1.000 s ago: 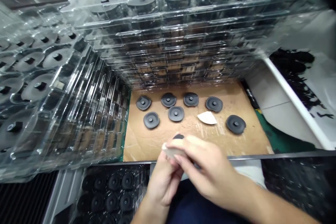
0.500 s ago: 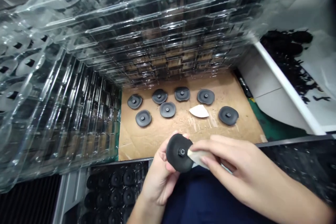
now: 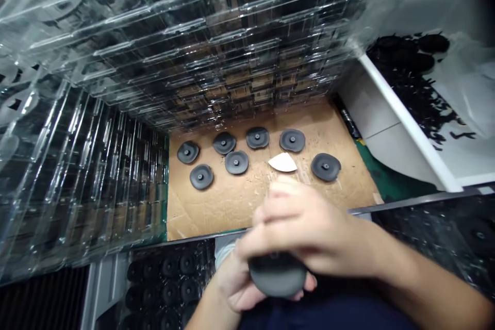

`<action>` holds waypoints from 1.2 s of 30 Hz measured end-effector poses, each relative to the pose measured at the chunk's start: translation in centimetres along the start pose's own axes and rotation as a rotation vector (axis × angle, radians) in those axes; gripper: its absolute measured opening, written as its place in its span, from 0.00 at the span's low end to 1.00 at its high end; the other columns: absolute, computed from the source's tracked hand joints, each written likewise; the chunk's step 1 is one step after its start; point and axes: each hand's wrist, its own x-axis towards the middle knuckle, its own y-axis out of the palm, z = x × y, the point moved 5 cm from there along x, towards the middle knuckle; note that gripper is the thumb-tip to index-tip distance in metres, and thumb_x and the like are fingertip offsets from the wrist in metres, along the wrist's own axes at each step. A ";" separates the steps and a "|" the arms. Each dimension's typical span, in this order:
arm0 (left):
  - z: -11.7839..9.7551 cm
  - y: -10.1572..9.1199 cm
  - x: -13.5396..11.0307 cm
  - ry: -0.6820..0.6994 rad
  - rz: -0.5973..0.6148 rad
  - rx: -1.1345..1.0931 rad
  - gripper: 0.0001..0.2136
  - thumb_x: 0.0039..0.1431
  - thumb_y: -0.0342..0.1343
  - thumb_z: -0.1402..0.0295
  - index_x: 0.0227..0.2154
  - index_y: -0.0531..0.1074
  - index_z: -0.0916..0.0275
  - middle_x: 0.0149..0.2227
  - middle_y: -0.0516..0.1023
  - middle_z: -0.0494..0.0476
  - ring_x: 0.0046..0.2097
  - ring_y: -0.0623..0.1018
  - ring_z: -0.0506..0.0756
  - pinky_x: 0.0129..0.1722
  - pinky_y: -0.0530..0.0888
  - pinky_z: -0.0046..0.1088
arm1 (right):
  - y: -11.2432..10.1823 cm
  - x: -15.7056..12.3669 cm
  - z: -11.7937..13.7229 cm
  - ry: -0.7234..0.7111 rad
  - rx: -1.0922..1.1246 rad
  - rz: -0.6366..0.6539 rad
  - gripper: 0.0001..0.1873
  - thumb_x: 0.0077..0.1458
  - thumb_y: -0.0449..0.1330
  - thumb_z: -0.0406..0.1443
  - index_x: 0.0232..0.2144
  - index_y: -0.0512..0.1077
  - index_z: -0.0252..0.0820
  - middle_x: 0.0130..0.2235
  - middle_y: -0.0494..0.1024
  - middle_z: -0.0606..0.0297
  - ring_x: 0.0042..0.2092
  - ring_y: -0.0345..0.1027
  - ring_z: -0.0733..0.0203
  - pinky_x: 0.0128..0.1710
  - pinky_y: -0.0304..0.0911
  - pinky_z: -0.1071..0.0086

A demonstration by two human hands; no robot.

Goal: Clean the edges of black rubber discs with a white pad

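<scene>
My left hand (image 3: pixel 240 289) holds a black rounded disc (image 3: pixel 278 276) from below, close to my body. The disc is tilted, and its raised centre is mostly hidden. Over its upper part reaches my right hand (image 3: pixel 297 221), fingers bent and smeared by motion. Just past those fingertips shows a bit of a pale pad (image 3: pixel 225 252); the rest of it is hidden, so its exact kind is unclear. Several similar discs, such as a near-left disc (image 3: pixel 201 177) and a right-hand disc (image 3: pixel 326 166), lie stud up on the cardboard (image 3: pixel 216 211). Among them lies a white leaf-shaped piece (image 3: pixel 283 162).
Tall stacks of clear plastic trays (image 3: pixel 240 41) wall in the back and left. On the right, a white bin (image 3: pixel 410 113) contains small black parts (image 3: pixel 410 82). A black marker pen (image 3: pixel 348 118) lies beside it. Below the edge sits a tray of black discs (image 3: pixel 166 283).
My right hand has moved left and over the disc, covering its upper part. The disc has come lower and nearer my body. The whole view has shifted slightly.
</scene>
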 end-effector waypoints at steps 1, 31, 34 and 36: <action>0.1 0.2 0.0 -0.020 0.050 -0.066 0.31 0.58 0.38 0.49 0.32 0.78 0.73 0.24 0.80 0.62 0.23 0.78 0.55 0.14 0.71 0.26 | -0.1 -0.3 -1.0 0.085 -0.001 -0.044 0.12 0.60 0.51 0.30 0.40 0.74 0.40 0.34 0.76 0.65 0.35 0.64 0.64 0.38 0.58 0.67; 0.3 -0.9 -1.1 -0.218 -0.082 -1.099 0.24 0.38 0.67 0.63 0.44 0.74 0.55 0.44 0.79 0.56 0.43 0.78 0.58 0.43 0.75 0.29 | 4.7 -4.8 -10.6 0.458 -0.279 -0.331 0.14 0.62 0.50 0.35 0.46 0.71 0.39 0.42 0.77 0.59 0.44 0.71 0.59 0.44 0.67 0.63; 0.1 -1.0 -1.1 -0.217 -0.141 -1.050 0.28 0.35 0.69 0.63 0.45 0.74 0.55 0.43 0.79 0.56 0.41 0.79 0.57 0.42 0.75 0.30 | 2.3 -3.7 -7.1 0.460 -0.238 -0.414 0.14 0.62 0.49 0.34 0.48 0.69 0.41 0.45 0.76 0.59 0.45 0.69 0.59 0.44 0.65 0.63; 0.2 -0.8 -0.9 -0.216 -0.174 -1.005 0.28 0.34 0.70 0.64 0.44 0.74 0.57 0.41 0.79 0.57 0.40 0.78 0.57 0.41 0.75 0.30 | 1.1 -2.5 -3.5 0.300 -0.164 -0.435 0.14 0.62 0.50 0.33 0.47 0.69 0.44 0.42 0.77 0.63 0.42 0.69 0.62 0.42 0.63 0.66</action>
